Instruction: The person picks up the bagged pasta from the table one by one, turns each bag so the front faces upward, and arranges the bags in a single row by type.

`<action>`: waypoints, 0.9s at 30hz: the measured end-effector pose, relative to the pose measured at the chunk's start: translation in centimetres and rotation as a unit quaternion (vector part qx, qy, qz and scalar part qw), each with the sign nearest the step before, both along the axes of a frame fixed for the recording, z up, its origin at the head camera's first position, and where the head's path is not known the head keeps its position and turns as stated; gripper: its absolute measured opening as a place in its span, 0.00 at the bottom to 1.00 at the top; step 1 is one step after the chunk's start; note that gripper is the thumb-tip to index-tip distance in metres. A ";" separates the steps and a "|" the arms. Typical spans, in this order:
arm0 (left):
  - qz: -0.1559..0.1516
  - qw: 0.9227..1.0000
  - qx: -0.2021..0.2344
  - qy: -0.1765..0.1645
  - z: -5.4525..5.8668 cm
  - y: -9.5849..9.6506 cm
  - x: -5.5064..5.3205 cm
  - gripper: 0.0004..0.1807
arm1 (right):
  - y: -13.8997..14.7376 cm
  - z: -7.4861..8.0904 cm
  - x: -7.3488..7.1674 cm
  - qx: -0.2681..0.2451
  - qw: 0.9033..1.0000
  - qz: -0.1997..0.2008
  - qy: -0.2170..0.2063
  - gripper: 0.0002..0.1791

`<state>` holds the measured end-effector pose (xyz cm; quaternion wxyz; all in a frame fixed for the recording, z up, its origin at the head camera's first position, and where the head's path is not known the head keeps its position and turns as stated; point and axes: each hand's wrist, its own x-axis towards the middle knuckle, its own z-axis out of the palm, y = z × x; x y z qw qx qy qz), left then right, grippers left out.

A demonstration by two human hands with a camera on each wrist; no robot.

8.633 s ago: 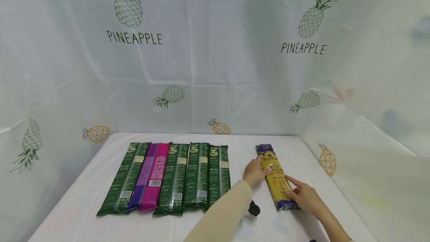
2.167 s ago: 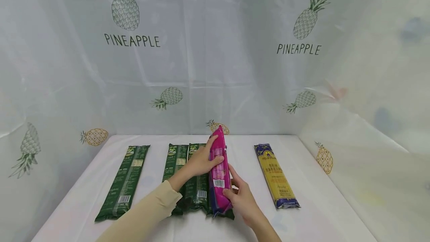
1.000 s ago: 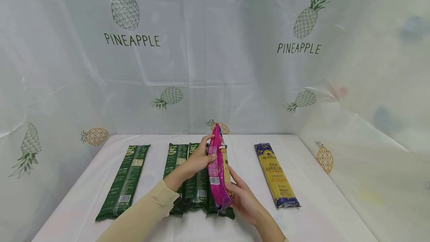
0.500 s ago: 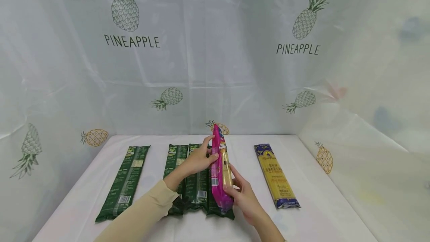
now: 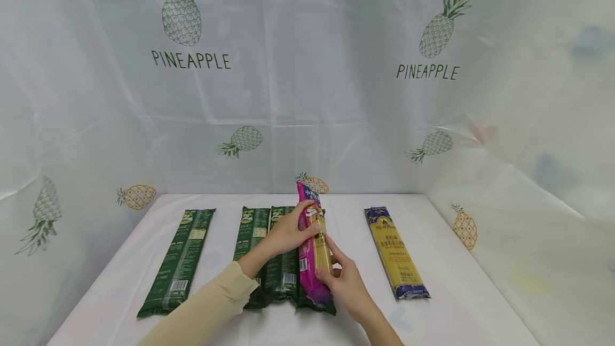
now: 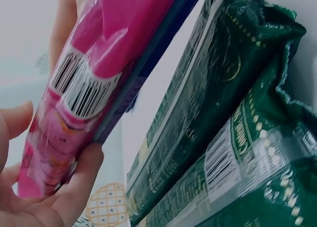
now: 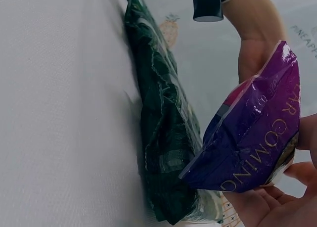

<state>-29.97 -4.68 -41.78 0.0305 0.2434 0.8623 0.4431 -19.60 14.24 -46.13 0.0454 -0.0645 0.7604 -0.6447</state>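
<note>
Both hands hold a pink and purple spaghetti packet (image 5: 308, 276), tilted above the rightmost green spaghetti packet (image 5: 314, 306). My left hand (image 5: 286, 231) grips its upper part, thumb across the front. Lower down, my right hand (image 5: 351, 288) holds its right side, with the thumb on the front. In the left wrist view, the packet's barcode side (image 6: 86, 88) shows above the green packets (image 6: 198, 118). The right wrist view shows its purple end (image 7: 257, 133) beside the right hand (image 7: 287, 202); the end of a green packet (image 7: 166, 158) lies beyond.
Two more green packets (image 5: 283, 274) lie side by side left of the held one, partly behind the left arm. Another green packet (image 5: 178, 266) lies apart at the far left. A yellow and blue spaghetti packet (image 5: 396, 255) lies at the right of the white table (image 5: 461, 303).
The hands have left the yellow packet and lifted the pink one from the row, moving it right over the rightmost green packet. It has turned from its barcode side toward its yellow-windowed front.
</note>
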 end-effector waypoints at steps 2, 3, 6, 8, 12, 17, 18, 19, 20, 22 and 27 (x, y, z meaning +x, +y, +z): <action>0.005 1.000 0.007 0.001 -0.1 0.2 0.0 0.40 | 0.0 0.1 0.0 0.013 1.000 0.001 0.006 0.46; 0.007 1.000 0.011 0.000 -0.2 0.2 0.0 0.40 | 0.1 0.2 0.0 0.020 1.000 0.001 0.008 0.46; 0.012 0.999 0.031 -0.013 -0.4 0.3 0.1 0.39 | 0.2 0.3 -0.1 0.041 0.999 0.000 0.011 0.46; 0.014 0.999 0.042 -0.021 -0.4 0.3 0.1 0.39 | 0.2 0.4 -0.1 0.053 0.999 -0.001 0.011 0.46; 0.020 0.998 0.060 -0.031 -0.3 0.4 0.2 0.38 | 0.4 0.4 -0.2 0.064 0.998 -0.002 0.010 0.47; 0.036 0.995 0.076 -0.045 -0.1 0.4 0.3 0.37 | 0.8 0.6 -0.4 0.078 0.997 0.014 0.008 0.47; 0.038 0.995 0.079 -0.048 0.0 0.3 0.2 0.37 | 0.9 0.7 -0.5 0.078 0.997 0.019 0.005 0.47; 0.040 0.995 0.080 -0.048 -0.1 0.3 0.2 0.37 | 1.0 0.7 -0.5 0.077 0.997 0.025 0.000 0.47; 0.043 0.994 0.082 -0.051 -0.1 0.3 0.2 0.36 | 1.1 0.8 -0.5 0.073 0.997 0.030 -0.006 0.47; 0.050 0.993 0.092 -0.060 -0.3 0.2 0.0 0.36 | 1.3 0.7 -0.4 0.059 0.997 0.036 -0.023 0.47; 0.059 0.987 0.118 -0.096 -0.8 -0.1 -0.2 0.35 | 2.1 0.3 -0.5 -0.030 0.994 0.056 -0.088 0.46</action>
